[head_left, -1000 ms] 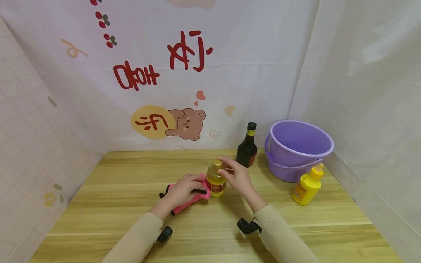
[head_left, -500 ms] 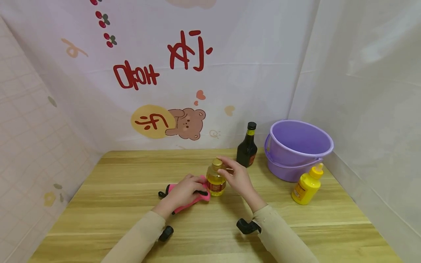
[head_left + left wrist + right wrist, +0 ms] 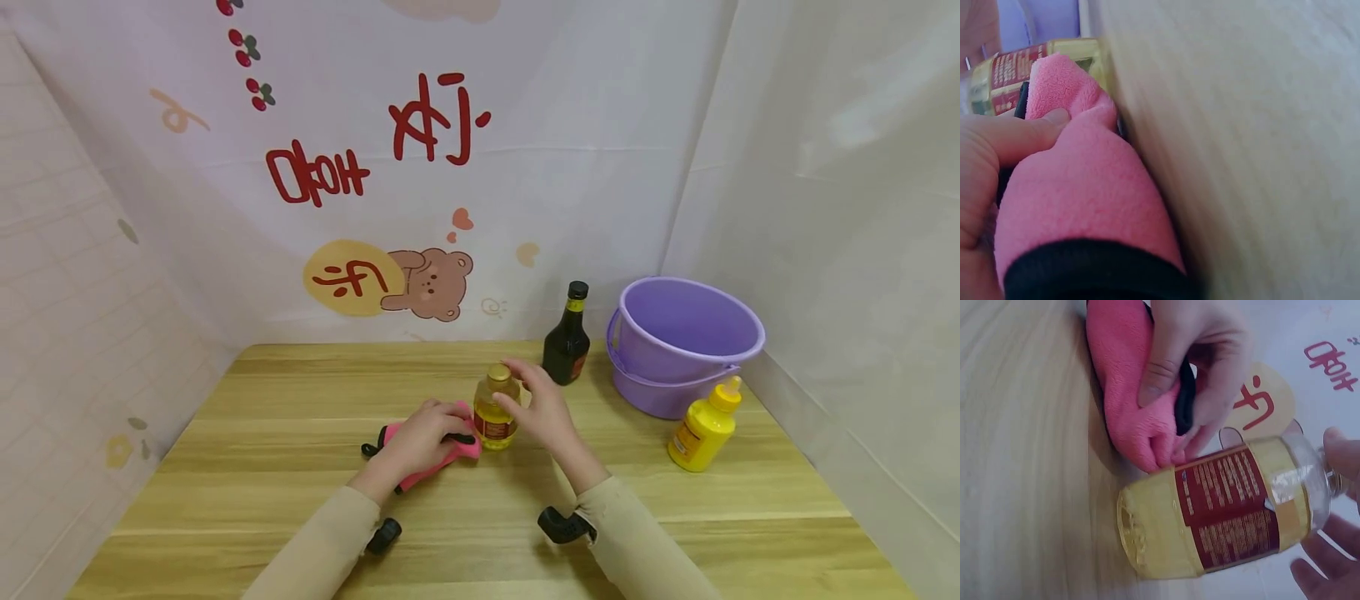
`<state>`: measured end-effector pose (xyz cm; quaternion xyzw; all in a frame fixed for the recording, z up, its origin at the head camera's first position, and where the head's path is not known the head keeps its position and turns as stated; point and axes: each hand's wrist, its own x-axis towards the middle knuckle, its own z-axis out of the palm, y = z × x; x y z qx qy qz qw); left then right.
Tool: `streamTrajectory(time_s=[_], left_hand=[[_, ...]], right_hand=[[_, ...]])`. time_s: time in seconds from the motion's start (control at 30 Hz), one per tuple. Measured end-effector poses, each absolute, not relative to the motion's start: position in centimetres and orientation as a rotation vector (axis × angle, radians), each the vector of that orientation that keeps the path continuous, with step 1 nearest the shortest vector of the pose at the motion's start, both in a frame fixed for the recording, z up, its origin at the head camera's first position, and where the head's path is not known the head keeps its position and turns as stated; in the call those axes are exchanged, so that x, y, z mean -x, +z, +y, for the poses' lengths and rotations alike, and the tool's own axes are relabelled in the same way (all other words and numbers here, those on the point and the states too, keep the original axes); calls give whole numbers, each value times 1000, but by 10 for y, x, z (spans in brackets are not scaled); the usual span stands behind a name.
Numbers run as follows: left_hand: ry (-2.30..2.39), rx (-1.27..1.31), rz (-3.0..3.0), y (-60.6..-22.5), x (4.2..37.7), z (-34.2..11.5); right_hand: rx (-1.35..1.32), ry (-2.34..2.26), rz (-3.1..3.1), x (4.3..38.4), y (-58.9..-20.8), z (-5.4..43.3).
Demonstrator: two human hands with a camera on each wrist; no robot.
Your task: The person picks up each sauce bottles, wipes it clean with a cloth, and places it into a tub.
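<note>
My left hand (image 3: 420, 440) grips a folded pink cloth (image 3: 1097, 181) with black edging, thumb pressed into its top. The cloth's front end bunches against the lower side of a clear bottle (image 3: 495, 412) of yellow liquid with a red label and gold cap. The bottle stands upright on the table. My right hand (image 3: 547, 412) is at the bottle's neck and shoulder, thumb in front and fingers spread around the far side. In the right wrist view its thumb is at the neck and two fingertips stand off the glass; firm contact cannot be told.
Behind the right hand stands a dark bottle (image 3: 567, 342) with a black cap. Farther right are a purple bucket (image 3: 660, 396) and a yellow squeeze bottle (image 3: 702, 433). A printed white curtain (image 3: 600, 167) encloses the wooden table (image 3: 300, 383).
The right thumb and index finger have spread wider at the bottle's neck. Earlier they were closer together by the cap. The left hand keeps the cloth against the bottle; the view shifts slightly.
</note>
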<state>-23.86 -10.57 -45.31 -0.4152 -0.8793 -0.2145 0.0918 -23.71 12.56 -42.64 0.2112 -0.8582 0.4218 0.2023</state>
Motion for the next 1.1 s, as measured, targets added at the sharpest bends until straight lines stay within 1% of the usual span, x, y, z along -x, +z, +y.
streamTrajectory(time_s=[0.27,0.57,0.83,1.1], left_hand=[[-675,1165,-2546,-444,238,-115],[-773,1068,-2473,-422,235,-123],[-818,981,-2461,-410,232,-124],[-840,964,-2406,-403,232,-123]], right_hand=[[-452,971,-2378,229,-417,116],[-393,885,-2386,229,-416,111],[-362,913,-2383,232,-418,110],[-426,1074,-2396,240,-416,118]])
